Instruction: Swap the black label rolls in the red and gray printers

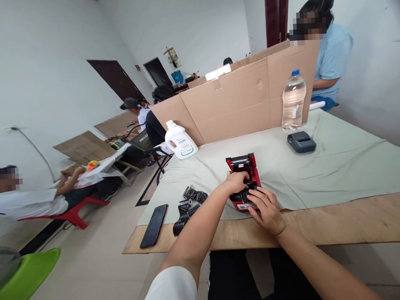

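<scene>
A small red and black machine, like a label printer (258,177), stands near the table's front edge with its lid raised. My left hand (236,182) reaches into its opening from the left. Its fingers are bent inward, and what they pinch is hidden in the dark interior. On the front right part of the machine rests my right hand (268,211), fingers stretched and apart, thumb low against the red front. Left of the machine, beside my left forearm, lie several shiny black rolls (186,209), like film or ribbon.
A dark phone (154,226) lies at the table's left corner. Behind stand a white jug (181,142), a cardboard screen (233,102) and a clear bottle with a blue cap (293,102). A dark grey device (301,142) sits at right. Other people sit left and behind the screen.
</scene>
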Demonstrator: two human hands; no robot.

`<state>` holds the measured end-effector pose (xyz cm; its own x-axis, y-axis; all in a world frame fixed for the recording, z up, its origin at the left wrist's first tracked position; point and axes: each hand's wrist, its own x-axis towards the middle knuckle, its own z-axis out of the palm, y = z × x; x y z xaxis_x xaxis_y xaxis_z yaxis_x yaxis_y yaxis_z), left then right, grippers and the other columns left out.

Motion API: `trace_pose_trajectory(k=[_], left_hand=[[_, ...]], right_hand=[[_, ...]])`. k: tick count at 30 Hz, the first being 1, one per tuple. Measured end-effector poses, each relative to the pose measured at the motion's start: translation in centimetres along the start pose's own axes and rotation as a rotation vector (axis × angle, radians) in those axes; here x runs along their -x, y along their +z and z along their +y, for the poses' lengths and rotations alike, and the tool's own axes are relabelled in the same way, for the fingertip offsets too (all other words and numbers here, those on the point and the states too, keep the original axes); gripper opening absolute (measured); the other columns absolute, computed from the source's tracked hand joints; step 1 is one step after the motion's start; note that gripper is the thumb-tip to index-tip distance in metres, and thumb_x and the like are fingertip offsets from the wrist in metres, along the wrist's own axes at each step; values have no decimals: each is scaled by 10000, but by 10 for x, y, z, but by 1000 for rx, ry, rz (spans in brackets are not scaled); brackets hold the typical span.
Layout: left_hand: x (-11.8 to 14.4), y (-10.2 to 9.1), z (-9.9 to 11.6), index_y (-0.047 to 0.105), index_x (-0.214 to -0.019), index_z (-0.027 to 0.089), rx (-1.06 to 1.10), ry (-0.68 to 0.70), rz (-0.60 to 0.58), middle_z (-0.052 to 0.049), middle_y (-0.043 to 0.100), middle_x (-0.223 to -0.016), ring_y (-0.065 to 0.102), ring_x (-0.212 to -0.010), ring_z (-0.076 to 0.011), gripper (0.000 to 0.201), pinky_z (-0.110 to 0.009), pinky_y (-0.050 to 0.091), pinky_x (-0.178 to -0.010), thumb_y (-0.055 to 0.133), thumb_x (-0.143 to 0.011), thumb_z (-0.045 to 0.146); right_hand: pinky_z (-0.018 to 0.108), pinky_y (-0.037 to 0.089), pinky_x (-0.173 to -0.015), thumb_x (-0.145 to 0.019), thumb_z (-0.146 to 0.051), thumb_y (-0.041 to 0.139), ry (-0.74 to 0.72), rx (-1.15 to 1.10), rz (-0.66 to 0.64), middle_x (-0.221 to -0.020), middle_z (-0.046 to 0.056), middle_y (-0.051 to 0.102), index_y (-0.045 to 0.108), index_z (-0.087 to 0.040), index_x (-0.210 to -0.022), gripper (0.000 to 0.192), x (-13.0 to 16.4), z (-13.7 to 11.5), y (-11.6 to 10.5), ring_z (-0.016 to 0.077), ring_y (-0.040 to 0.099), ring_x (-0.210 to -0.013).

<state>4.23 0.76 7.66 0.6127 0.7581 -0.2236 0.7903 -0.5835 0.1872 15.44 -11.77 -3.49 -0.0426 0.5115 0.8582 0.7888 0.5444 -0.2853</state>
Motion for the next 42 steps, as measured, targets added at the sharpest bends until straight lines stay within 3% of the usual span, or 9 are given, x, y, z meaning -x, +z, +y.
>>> trace_pose_trajectory(k=[6,9,12,14,19,25,31,37,42], left_hand=[[3,8,-1,673,-1038,210,38,53,103,-50,697,-1121,604,-1094,-230,223,-395,354,-1035,600,-829,239],[16,14,-3,664,-1020,184,186,141,449,-68,686,-1059,607,-1016,-183,223,-322,440,-949,479,-896,197],[26,16,-9,640,-1078,168,233,138,824,-114,631,-1086,552,-1080,-212,273,-374,421,-992,422,-939,255],[27,14,-15,586,-1205,159,208,89,931,-151,555,-1241,467,-1213,-257,346,-443,356,-1059,420,-948,321],[24,10,-29,353,-1434,145,229,72,765,-175,418,-1426,352,-1351,-268,540,-463,294,-1108,299,-981,433],[53,23,-23,536,-1287,136,247,143,799,-153,529,-1236,487,-1177,-228,524,-399,362,-1040,225,-992,438],[75,61,-17,573,-1240,152,244,181,796,-145,542,-1200,486,-1177,-245,494,-433,376,-1016,252,-981,425],[67,92,-12,582,-1223,158,314,131,938,-155,535,-1193,470,-1213,-261,462,-468,376,-1027,272,-969,391],[58,102,-7,593,-1123,153,418,137,1103,-155,563,-1136,495,-1185,-261,407,-483,401,-1012,274,-962,348]], right_hand=[[472,426,-990,-859,-226,583,9,21,-18,-1213,53,665,618,-243,-1196,339,-1,-1,-1,267,520,-1196],[467,430,-990,-868,-219,564,8,36,-23,-1219,53,660,622,-244,-1194,332,-1,-1,0,262,522,-1193],[469,435,-985,-867,-223,566,13,60,-13,-1236,55,647,627,-247,-1188,327,0,-1,1,270,511,-1202],[470,433,-987,-871,-233,560,21,69,-15,-1256,52,636,630,-260,-1188,326,0,-1,1,273,503,-1213],[464,425,-980,-874,-215,546,11,65,-9,-1235,37,652,628,-274,-1196,337,-2,-3,0,270,512,-1198],[466,422,-964,-872,-219,550,0,77,-5,-1205,37,667,620,-274,-1208,348,0,-2,1,275,519,-1186],[476,408,-1000,-871,-248,551,24,56,-27,-1205,52,662,619,-264,-1208,344,3,0,4,274,525,-1196],[512,421,-1012,-852,-269,583,55,46,-22,-1279,83,607,560,-263,-1262,411,0,-1,2,297,513,-1228],[583,420,-1028,-805,-361,658,96,12,18,-1366,172,511,369,-180,-1415,698,-6,4,3,351,424,-1321]])
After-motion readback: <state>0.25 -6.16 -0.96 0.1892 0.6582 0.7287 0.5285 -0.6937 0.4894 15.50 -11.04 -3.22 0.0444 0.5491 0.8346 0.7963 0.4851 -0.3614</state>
